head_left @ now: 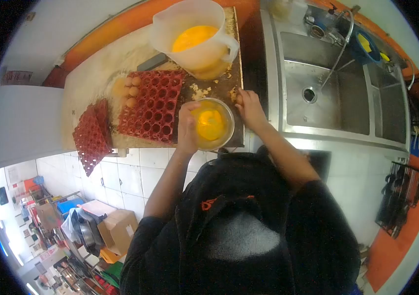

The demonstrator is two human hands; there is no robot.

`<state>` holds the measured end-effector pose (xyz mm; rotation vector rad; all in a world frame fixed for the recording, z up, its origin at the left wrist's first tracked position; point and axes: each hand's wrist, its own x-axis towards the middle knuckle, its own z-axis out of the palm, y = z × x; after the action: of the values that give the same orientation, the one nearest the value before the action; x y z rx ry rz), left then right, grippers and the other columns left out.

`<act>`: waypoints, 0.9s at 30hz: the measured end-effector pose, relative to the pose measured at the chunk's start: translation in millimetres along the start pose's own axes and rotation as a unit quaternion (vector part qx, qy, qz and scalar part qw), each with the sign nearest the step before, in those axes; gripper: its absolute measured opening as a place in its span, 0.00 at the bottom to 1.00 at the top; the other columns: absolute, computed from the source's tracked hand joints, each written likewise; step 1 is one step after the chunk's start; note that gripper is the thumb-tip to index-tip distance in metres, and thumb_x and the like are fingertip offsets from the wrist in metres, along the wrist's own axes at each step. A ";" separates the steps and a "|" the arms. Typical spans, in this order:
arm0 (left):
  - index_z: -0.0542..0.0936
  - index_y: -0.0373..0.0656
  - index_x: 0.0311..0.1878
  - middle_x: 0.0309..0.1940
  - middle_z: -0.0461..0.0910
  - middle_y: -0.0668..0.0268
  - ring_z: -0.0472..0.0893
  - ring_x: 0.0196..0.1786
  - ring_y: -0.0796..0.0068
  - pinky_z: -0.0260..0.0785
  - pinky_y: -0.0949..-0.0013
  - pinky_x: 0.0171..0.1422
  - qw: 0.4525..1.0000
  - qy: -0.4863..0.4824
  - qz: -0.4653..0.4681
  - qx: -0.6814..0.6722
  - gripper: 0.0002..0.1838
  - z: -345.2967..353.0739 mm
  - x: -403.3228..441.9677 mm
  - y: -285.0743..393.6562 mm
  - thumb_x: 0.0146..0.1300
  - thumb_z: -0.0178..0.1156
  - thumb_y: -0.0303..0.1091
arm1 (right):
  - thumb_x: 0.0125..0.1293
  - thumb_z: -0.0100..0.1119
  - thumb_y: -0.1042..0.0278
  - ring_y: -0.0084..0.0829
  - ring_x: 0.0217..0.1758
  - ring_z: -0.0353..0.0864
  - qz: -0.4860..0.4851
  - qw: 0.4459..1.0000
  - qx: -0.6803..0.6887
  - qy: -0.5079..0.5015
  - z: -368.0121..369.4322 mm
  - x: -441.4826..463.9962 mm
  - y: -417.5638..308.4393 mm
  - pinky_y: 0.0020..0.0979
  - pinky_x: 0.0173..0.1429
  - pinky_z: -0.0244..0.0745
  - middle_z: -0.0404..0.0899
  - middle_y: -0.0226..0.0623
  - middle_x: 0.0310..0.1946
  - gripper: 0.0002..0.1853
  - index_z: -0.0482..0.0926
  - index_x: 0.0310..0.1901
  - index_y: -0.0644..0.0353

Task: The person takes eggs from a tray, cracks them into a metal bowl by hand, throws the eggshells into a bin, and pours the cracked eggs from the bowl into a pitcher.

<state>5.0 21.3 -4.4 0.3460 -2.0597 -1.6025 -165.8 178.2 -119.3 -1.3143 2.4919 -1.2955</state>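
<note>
My left hand (187, 129) grips the left side of a round metal bowl (231, 129), fingers along its rim. Yellow yolks and clear egg white (210, 124) lie in the bowl. To the right of it, my right hand (251, 109) is at the table's edge with its fingers curled together; whatever they hold, if anything, is hidden. Crumbled bits (199, 92) are scattered on the dark surface beyond the bowl. Behind them stands a large translucent pitcher (204, 60) with yellow liquid egg in it. A red egg tray (156, 105) with several brown eggs (131, 92) sits left of my left hand.
Another red egg tray (93, 129) lies tilted over the table's (84, 83) front left edge. A grey block (152, 62) rests beside the pitcher. On the right is a steel sink (327, 113) with a hose tap (349, 29). Cardboard boxes (118, 228) stand at lower left.
</note>
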 end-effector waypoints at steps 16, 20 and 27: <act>0.78 0.48 0.46 0.40 0.77 0.65 0.77 0.45 0.62 0.64 0.59 0.49 0.882 -0.101 0.192 0.419 0.25 -14.4 -2.0 30.9 0.41 0.67 0.43 | 0.58 0.53 0.73 0.50 0.56 0.79 0.045 0.926 0.281 -0.249 -30.1 8.6 -133.1 0.40 0.64 0.70 0.77 0.58 0.51 0.31 0.63 0.65 0.67; 0.77 0.47 0.41 0.36 0.76 0.65 0.75 0.40 0.63 0.61 0.59 0.45 0.868 -0.057 0.236 0.434 0.22 -8.3 -8.4 10.6 0.40 0.66 0.43 | 0.58 0.54 0.71 0.53 0.55 0.79 0.053 0.928 0.255 -0.267 -22.6 7.4 -132.6 0.42 0.63 0.71 0.77 0.59 0.51 0.31 0.63 0.64 0.67; 0.75 0.47 0.38 0.36 0.75 0.65 0.74 0.42 0.62 0.60 0.58 0.45 0.864 -0.033 0.255 0.433 0.18 -9.2 -11.5 1.5 0.43 0.64 0.42 | 0.57 0.53 0.72 0.59 0.55 0.76 0.057 0.947 0.206 -0.238 -27.1 10.0 -156.7 0.47 0.60 0.72 0.77 0.63 0.49 0.22 0.70 0.54 0.70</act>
<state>19.7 19.8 -4.0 0.0168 -2.5379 -0.3247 -78.7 143.2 9.4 -1.1841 1.8241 -1.2048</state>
